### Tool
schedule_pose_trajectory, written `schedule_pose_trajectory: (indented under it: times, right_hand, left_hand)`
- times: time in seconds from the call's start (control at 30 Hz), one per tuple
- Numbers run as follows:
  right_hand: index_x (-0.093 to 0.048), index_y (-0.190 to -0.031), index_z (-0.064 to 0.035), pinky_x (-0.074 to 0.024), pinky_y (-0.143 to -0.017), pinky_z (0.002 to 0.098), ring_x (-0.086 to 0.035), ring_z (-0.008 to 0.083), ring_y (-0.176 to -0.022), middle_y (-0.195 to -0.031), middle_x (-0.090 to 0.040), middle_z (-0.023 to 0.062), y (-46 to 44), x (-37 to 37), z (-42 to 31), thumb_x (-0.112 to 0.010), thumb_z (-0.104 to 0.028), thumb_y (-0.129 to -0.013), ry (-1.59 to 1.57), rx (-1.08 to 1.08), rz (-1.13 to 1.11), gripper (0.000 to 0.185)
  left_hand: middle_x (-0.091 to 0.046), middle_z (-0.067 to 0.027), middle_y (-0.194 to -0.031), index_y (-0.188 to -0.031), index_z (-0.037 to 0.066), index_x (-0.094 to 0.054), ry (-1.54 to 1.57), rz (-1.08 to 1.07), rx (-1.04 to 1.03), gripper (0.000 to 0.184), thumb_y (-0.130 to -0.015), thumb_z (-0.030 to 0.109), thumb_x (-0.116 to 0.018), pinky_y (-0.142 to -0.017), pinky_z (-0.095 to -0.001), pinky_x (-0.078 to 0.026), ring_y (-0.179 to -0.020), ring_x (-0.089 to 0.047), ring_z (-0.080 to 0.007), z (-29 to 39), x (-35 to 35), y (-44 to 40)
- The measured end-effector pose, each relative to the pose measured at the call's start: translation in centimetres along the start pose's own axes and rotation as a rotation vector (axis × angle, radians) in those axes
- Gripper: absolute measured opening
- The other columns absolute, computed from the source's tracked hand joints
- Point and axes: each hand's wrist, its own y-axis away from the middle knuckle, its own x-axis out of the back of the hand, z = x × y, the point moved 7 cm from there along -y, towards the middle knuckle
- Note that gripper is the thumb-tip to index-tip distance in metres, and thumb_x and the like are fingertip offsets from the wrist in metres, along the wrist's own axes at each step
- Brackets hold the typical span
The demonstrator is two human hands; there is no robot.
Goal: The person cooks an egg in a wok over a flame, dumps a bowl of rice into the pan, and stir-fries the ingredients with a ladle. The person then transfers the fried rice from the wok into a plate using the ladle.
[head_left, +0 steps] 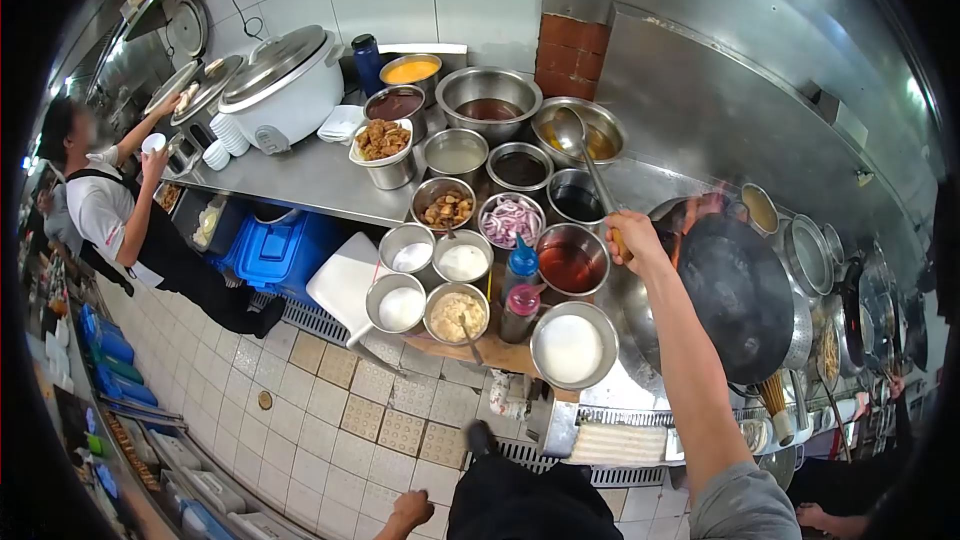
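My right hand (632, 238) is closed round the handle of a long metal ladle (570, 131). The ladle's bowl is over a steel bowl of yellowish liquid (603, 143). Below my right hand stands a pot of red sauce (572, 260), with a pot of dark liquid (576, 198) just behind it. To the right of my forearm a large black wok (735, 300) is on the stove, with an orange-red glow beside its far edge. My left hand (411, 509) hangs low beside my leg, fingers curled, with nothing visible in it.
Sliced red onion (511, 219), white powders, two squeeze bottles (520, 302) and fried pieces (383, 140) crowd the counter. A rice cooker (285, 90) stands at back left. A co-worker (110, 190) holds a white cup at left. Strainers and pans (808, 250) line the right.
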Motion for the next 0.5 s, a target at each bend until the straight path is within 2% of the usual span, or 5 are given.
schedule_pose_trajectory:
  times: [0.13,0.2,0.3,0.33,0.5]
  right_hand:
    - [-0.050,-0.082,-0.0066,-0.0322,-0.032,0.0243,-0.044,0.0103,-0.040,-0.062,-0.051,0.0032,-0.9,-0.8,0.4,-0.056,-0.012,-0.086,-0.085,-0.045,0.048,0.008]
    - [-0.051,-0.087,-0.0045,-0.0310,-0.032,0.0220,-0.042,0.0084,-0.041,-0.063,-0.050,0.0026,-1.8,-1.3,1.4,-0.053,-0.014,-0.088,-0.637,-0.227,-0.091,0.010]
    - [-0.050,-0.091,-0.0014,-0.0295,-0.032,0.0203,-0.040,0.0070,-0.041,-0.063,-0.049,0.0019,-0.5,-2.0,0.8,-0.050,-0.016,-0.091,-1.061,-0.212,-0.298,0.015]
    - [-0.051,-0.096,0.0026,-0.0298,-0.032,0.0203,-0.040,0.0066,-0.041,-0.065,-0.049,0.0013,0.2,-1.9,0.7,-0.048,-0.018,-0.092,-1.154,-0.173,-0.329,0.021]
    - [-0.053,-0.108,0.0050,-0.0308,-0.032,0.0210,-0.040,0.0064,-0.041,-0.067,-0.048,0.0004,6.0,0.0,1.4,-0.047,-0.019,-0.093,-1.330,-0.065,-0.356,0.029]
  left_hand:
    - [-0.067,-0.0194,-0.094,-0.099,0.011,-0.067,-0.049,-0.173,0.095,0.032,-0.079,0.035,-0.061,-0.080,-0.0452,-0.051,-0.092,-0.064,-0.0350,-8.3,-7.3,1.2]
    - [-0.065,-0.0157,-0.083,-0.069,0.013,-0.066,0.212,0.096,-0.155,0.013,-0.068,0.027,-0.066,-0.068,-0.0450,-0.049,-0.081,-0.062,-0.0284,-8.2,-5.9,2.0]
    - [-0.061,-0.0159,-0.071,-0.065,0.010,-0.064,0.054,0.023,-0.411,0.020,-0.076,0.025,-0.056,-0.067,-0.0444,-0.049,-0.073,-0.060,-0.0331,-8.5,-7.0,-2.6]
    - [-0.068,-0.0181,-0.089,-0.097,0.015,-0.068,0.158,-0.227,-0.026,0.028,-0.078,0.034,-0.064,-0.078,-0.0438,-0.052,-0.087,-0.065,-0.0359,-11.5,-7.3,-4.0]
    - [-0.068,-0.0176,-0.077,-0.097,0.005,-0.066,0.463,-0.029,0.039,0.028,-0.078,0.026,-0.065,-0.064,-0.0372,-0.055,-0.071,-0.068,-0.0283,-9.0,-0.8,-8.1]
